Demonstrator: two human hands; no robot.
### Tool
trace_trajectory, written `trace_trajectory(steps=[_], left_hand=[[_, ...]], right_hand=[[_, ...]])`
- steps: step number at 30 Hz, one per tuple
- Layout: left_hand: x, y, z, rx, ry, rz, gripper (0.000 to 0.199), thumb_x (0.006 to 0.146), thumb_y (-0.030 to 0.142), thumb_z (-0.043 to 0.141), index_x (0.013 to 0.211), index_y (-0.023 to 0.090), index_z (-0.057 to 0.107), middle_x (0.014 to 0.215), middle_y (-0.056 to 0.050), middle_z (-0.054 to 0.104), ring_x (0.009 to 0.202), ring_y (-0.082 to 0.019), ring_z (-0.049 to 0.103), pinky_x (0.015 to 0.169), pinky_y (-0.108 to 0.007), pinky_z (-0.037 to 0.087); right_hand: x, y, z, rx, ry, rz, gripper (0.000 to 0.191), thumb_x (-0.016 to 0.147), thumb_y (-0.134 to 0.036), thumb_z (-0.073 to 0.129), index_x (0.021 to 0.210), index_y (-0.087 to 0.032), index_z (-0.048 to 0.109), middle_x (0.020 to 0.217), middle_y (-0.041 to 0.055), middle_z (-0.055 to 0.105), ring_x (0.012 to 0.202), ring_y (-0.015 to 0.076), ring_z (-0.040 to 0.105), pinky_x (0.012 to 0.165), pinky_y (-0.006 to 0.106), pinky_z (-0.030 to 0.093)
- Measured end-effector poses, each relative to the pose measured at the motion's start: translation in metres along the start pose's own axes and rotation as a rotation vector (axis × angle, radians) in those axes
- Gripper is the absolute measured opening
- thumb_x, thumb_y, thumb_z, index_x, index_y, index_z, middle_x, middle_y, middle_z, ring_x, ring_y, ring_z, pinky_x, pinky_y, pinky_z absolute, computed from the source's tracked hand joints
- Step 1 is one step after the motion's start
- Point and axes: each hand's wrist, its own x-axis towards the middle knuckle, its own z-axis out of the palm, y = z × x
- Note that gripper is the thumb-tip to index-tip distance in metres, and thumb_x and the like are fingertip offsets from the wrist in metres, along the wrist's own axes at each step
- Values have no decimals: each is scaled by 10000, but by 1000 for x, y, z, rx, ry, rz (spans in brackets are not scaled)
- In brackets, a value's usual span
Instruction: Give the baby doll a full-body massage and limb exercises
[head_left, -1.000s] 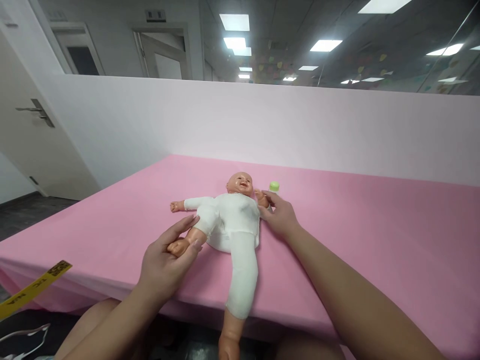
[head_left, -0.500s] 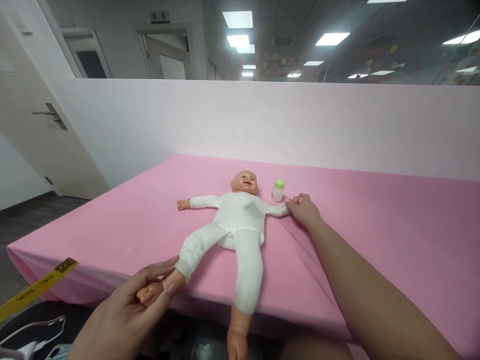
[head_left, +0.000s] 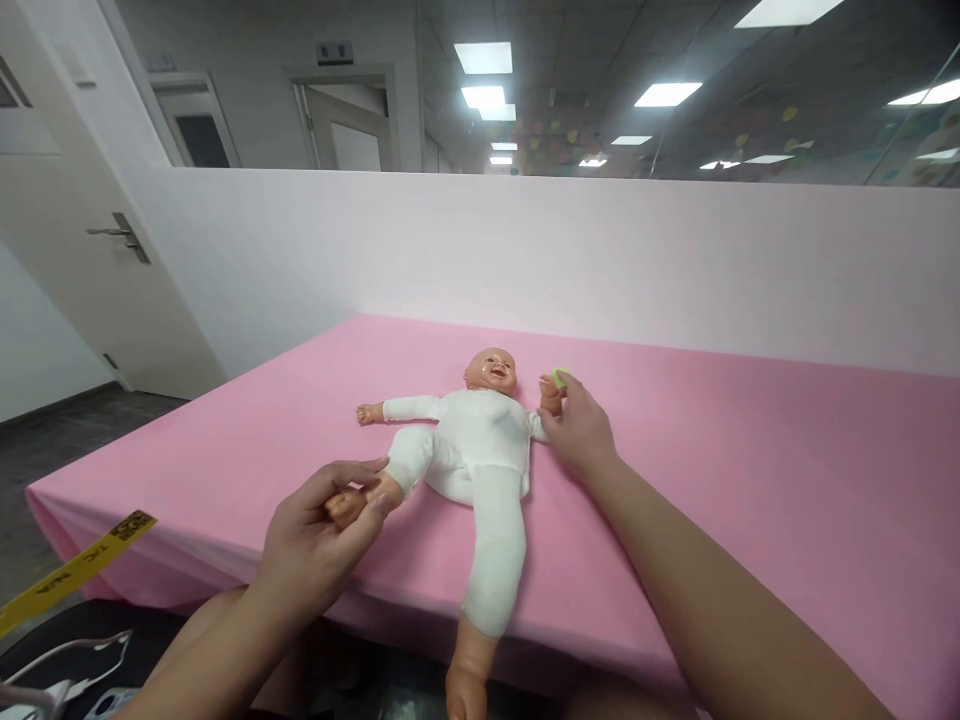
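Note:
A baby doll (head_left: 484, 440) with a white cloth body lies on its back on the pink-covered table (head_left: 675, 450). My left hand (head_left: 322, 520) is closed around the doll's lower leg and foot on the left, and that knee is bent up. The doll's arm on the right is bent with its hand raised, and my right hand (head_left: 577, 425) grips it near the wrist. Behind my right hand, only the green cap of a small bottle (head_left: 559, 377) shows; the rest is hidden. The doll's other leg lies straight, its foot hanging past the table's front edge.
A white wall (head_left: 525, 260) with a window above it borders the table's back. At lower left are a yellow tape strip (head_left: 82, 570) and a white cable (head_left: 90, 650) on something black. A door (head_left: 90, 220) stands at the left.
My left hand has pushed the doll's leg up toward its body, bending the knee. My right hand has moved left, folding the doll's arm inward and covering most of the bottle.

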Motion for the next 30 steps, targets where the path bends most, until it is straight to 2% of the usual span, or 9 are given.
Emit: trace_trajectory(steps=[3,5,9,12,15,20,23,26,30], left_hand=[[19,1,13,-32,-19,-26,323,840,482,819,1040,241,740,1093,-60,792,950,-248,756,868,-377,630],[33,2,22,-40,-23,-46,331,839,473,828,1065,246,743,1002,-34,780,905,-228,736,868,-373,610],[59,5,40,-48,-36,-46,311,859,486,807,1051,252,738,878,-5,742,862,-212,700,844,-358,572],[70,5,54,-13,-63,-25,291,855,476,792,1036,253,746,992,-27,774,938,-236,709,841,-362,555],[75,5,67,35,-85,9,254,855,465,768,1001,258,750,1035,-25,778,1001,-250,695,887,-378,534],[79,5,73,48,-95,15,248,864,471,744,999,263,740,1050,-24,776,1043,-257,676,927,-388,516],[75,4,67,11,-80,-22,300,849,496,766,1029,258,737,1083,-41,774,1030,-262,699,893,-385,537],[63,2,53,-15,-65,-39,328,850,495,777,1071,257,731,956,-26,762,893,-232,716,824,-362,555],[37,-3,20,45,-33,0,350,850,468,796,1122,256,736,767,20,701,768,-195,694,775,-324,561]], right_hand=[[-11,-24,6,19,-98,-159,413,936,-298,666,1348,-282,649,1251,69,718,1030,278,696,819,393,551],[-15,-32,8,1,-154,-234,329,957,-258,655,1283,-292,682,1203,47,728,1017,259,694,789,367,535],[-17,-37,5,-44,-238,-366,261,1026,-221,609,1252,-300,713,1219,31,739,1052,234,699,816,347,519],[-17,-40,1,-48,-286,-448,236,1066,-230,587,1236,-306,733,1227,21,749,1087,226,701,856,346,518],[-18,-42,-2,-46,-320,-461,255,1063,-220,597,1259,-313,732,1244,17,752,1099,227,704,868,348,527],[-17,-37,1,26,-279,-384,267,1039,-250,605,1263,-322,731,1225,16,756,1094,229,700,892,361,541],[-14,-27,0,89,-193,-238,281,997,-320,648,1264,-316,736,1083,18,774,928,230,707,802,362,543],[-7,-11,-3,168,-62,-40,379,924,-376,716,1295,-299,723,988,15,781,712,198,655,701,345,536],[6,21,-9,273,113,181,512,878,-449,756,1355,-284,672,1134,35,789,653,163,631,698,337,565]])
